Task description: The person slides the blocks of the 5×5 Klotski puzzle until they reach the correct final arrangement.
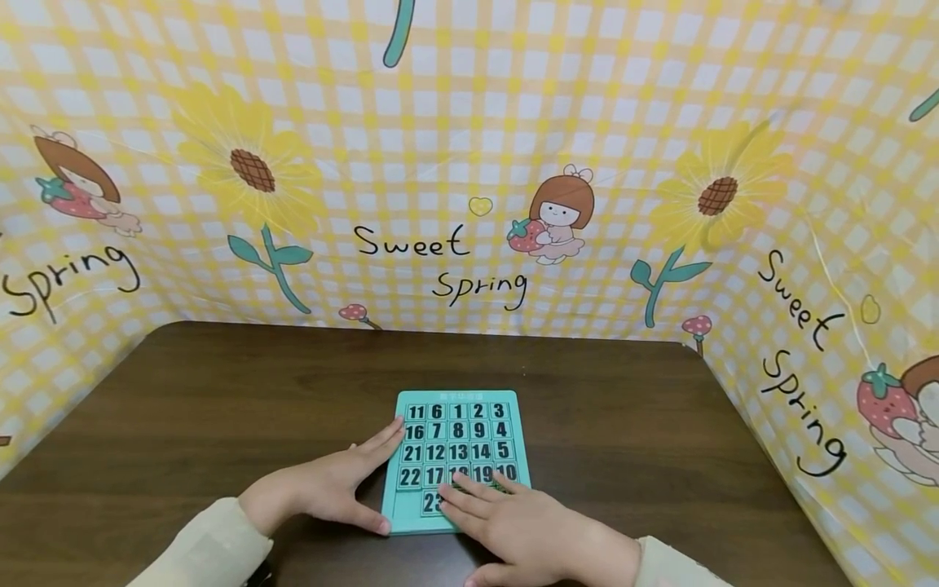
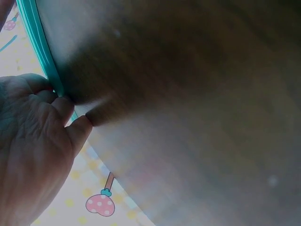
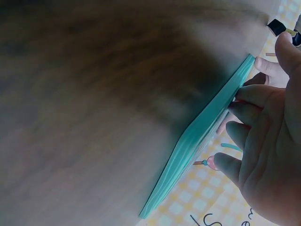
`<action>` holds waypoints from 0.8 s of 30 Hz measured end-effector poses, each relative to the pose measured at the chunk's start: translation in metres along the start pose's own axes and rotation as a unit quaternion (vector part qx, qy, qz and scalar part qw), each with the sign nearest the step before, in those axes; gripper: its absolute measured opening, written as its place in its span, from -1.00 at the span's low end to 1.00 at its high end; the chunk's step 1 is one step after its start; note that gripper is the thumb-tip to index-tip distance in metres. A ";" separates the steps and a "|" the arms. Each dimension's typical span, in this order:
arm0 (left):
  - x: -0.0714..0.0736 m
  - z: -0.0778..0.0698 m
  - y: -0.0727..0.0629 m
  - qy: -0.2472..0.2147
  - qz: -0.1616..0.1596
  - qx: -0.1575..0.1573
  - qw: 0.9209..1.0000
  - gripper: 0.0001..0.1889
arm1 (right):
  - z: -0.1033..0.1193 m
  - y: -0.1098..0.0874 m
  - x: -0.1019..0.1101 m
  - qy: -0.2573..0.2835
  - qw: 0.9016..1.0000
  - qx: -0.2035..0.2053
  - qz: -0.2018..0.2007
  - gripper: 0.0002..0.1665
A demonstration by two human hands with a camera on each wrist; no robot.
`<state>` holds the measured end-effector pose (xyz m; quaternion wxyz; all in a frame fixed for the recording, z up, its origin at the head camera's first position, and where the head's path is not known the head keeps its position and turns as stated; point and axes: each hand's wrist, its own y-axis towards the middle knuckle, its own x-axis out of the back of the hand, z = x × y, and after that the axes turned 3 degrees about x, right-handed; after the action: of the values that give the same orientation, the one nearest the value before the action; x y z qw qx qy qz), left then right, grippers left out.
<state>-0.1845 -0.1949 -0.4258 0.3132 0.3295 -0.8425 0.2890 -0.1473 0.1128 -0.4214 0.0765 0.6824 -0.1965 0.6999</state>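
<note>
A turquoise number slide puzzle [image 1: 522, 444] lies flat on the table with several black-numbered tiles in rows. Its bottom-left slot shows bare base, beside tile 23 [image 1: 431, 503]. My left hand [image 1: 330, 487] rests along the left side, straight fingertips at the upper edge and thumb at the lower-left corner. In the left wrist view, its fingers [image 2: 80, 129] meet the turquoise rim. Spread over the lower right tiles, my right hand [image 1: 524, 526] touches them with extended fingers and hides the bottom row's right part. The right wrist view shows the puzzle's side [image 3: 197, 134] under those fingers.
The dark wood table [image 1: 623, 432] extends around the puzzle. A yellow checked cloth [image 1: 411, 163] with flower and girl prints stands along its back and both sides. Light sleeves [image 1: 213, 542] cover both forearms, and a black object [image 1: 260, 573] shows under the left cuff.
</note>
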 end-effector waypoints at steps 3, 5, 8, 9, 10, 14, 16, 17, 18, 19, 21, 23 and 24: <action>0.000 0.000 0.000 0.000 -0.001 0.002 1.000 0.25 | -0.003 -0.001 0.001 0.004 1.000 0.001 -0.003 -0.06; 0.000 0.001 0.000 0.000 -0.001 0.003 1.000 0.26 | -0.005 0.000 0.002 0.008 1.000 0.003 -0.006 -0.06; -0.001 0.002 0.000 -0.003 0.002 0.006 1.000 0.25 | -0.009 0.005 0.003 0.016 1.000 0.009 -0.012 -0.07; -0.001 0.002 0.000 -0.004 0.004 0.007 1.000 0.25 | -0.011 0.008 0.003 0.019 1.000 0.010 -0.014 -0.07; -0.002 0.002 0.000 -0.005 0.005 0.007 1.000 0.25 | -0.012 0.010 0.004 0.024 1.000 0.010 -0.015 -0.07; -0.002 0.003 0.001 -0.005 0.008 0.007 1.000 0.24 | -0.017 0.021 0.006 0.040 0.999 0.004 -0.013 -0.07; -0.002 0.002 0.001 -0.006 0.008 0.007 1.000 0.24 | -0.019 0.026 0.007 0.047 0.999 0.003 -0.011 -0.08; -0.002 0.002 0.001 -0.006 0.008 0.008 1.000 0.24 | -0.019 0.029 0.007 0.048 0.999 0.002 -0.008 -0.08; -0.001 0.002 0.001 -0.006 0.009 0.007 1.000 0.24 | -0.020 0.031 0.007 0.047 0.999 0.002 -0.007 -0.08; -0.001 0.002 0.001 -0.006 0.009 0.007 1.000 0.24 | -0.020 0.033 0.008 0.050 0.999 0.002 -0.005 -0.08; 0.000 0.001 0.001 -0.006 0.010 0.004 1.000 0.24 | -0.019 0.037 0.008 0.056 0.998 0.002 0.001 -0.07; 0.000 0.000 0.000 -0.005 0.010 0.001 1.000 0.23 | -0.018 0.041 0.008 0.061 0.998 0.002 0.008 -0.07; 0.001 0.000 0.000 -0.004 0.010 -0.001 1.000 0.23 | -0.018 0.042 0.008 0.063 0.998 0.003 0.010 -0.07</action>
<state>-0.1849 -0.1951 -0.4254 0.3073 0.3222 -0.8471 0.2900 -0.1799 0.0798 -0.4202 0.0797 0.6349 -0.1965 0.7429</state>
